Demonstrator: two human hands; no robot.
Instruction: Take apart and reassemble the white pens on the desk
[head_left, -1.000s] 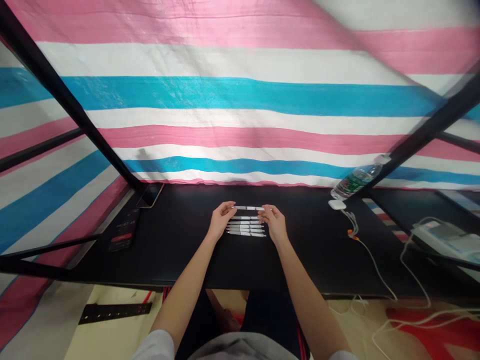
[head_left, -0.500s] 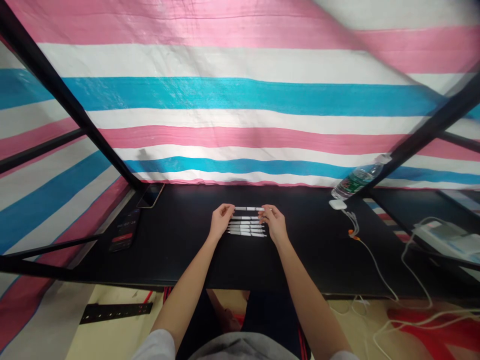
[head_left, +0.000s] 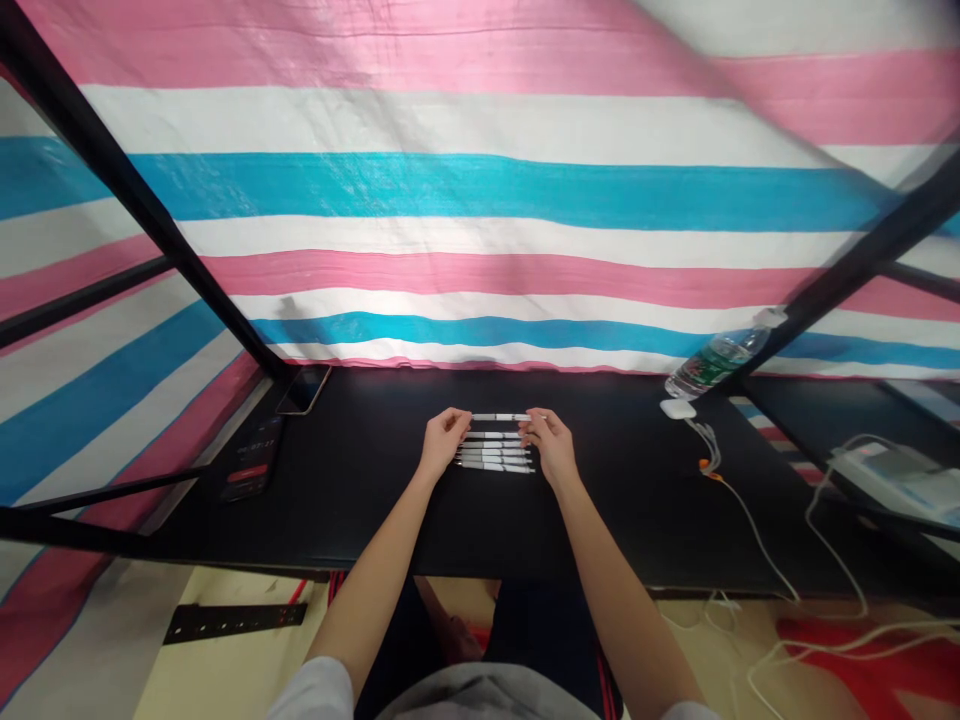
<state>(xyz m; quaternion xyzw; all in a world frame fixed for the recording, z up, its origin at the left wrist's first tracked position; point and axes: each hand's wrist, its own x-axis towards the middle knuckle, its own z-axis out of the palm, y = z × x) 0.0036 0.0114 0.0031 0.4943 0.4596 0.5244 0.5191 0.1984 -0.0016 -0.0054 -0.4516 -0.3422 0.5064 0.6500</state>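
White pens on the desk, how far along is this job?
Done: four white pens lie parallel in a tight row on the black desk. In hand: a fifth pen is held at its ends by the left hand and right hand, just beyond the row. Left: that pen isn't lying with the others yet.

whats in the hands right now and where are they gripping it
A white pen, pinched at its two ends, the left end by the left hand and the right end by the right hand.
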